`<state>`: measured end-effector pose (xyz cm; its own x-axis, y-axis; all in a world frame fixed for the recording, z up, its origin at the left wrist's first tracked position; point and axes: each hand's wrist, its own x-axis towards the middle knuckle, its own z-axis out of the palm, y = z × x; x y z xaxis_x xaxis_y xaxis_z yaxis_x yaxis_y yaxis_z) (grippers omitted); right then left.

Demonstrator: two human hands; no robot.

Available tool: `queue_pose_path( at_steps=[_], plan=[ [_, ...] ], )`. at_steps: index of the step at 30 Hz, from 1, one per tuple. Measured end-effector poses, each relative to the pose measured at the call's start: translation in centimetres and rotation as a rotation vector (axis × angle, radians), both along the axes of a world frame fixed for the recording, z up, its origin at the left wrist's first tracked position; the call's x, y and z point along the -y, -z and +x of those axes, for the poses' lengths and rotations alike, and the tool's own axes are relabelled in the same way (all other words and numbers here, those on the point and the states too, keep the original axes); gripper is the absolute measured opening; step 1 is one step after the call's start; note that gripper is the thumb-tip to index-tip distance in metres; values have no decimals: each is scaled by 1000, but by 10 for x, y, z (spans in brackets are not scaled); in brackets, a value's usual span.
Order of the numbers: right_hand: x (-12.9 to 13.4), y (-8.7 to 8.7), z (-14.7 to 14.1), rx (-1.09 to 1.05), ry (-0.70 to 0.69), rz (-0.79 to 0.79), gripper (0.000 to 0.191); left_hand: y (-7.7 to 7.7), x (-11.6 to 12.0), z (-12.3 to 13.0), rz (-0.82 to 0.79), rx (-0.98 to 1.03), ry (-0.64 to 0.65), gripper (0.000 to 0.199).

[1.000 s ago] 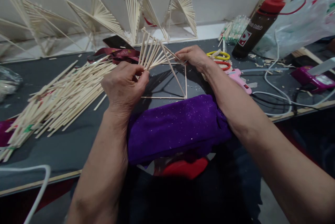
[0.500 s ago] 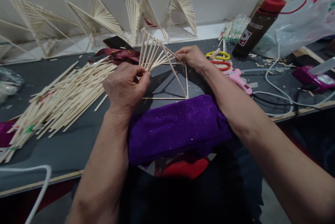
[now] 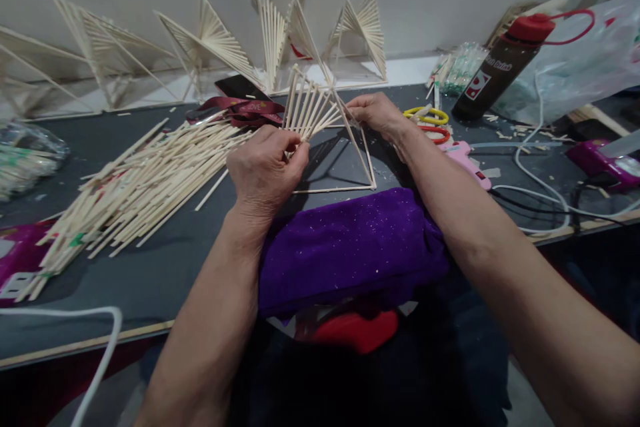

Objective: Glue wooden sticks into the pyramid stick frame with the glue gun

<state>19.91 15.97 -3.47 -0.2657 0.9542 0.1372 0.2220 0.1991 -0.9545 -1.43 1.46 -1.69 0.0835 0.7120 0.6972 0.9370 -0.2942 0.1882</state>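
Observation:
A frame of thin wooden sticks stands on the dark table between my hands, its sticks fanning out above a base of straight sticks. My left hand is closed, thumb and fingers pinching the lower left of the fan. At the frame's far right side, my right hand pinches a slanted stick; its fingertips are partly hidden. A folded purple cloth lies just in front of the frame, between my forearms. Left of my left hand spreads a pile of loose wooden sticks.
Several finished stick frames line the wall. To the right are scissors, a pink glue gun, a dark bottle with a red cap and white cables. A maroon lanyard lies behind the pile.
The whole view has shifted, so everything appears a little further right and lower. Both hands keep their hold on the stick frame, which seems slightly tilted compared with before.

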Motion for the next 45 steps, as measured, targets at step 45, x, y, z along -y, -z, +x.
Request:
queue_pose_path(
  at_steps=[45],
  plan=[
    [-1, 12, 7, -29, -12, 71, 16, 0, 5, 1, -26, 28, 30, 10]
  ],
)
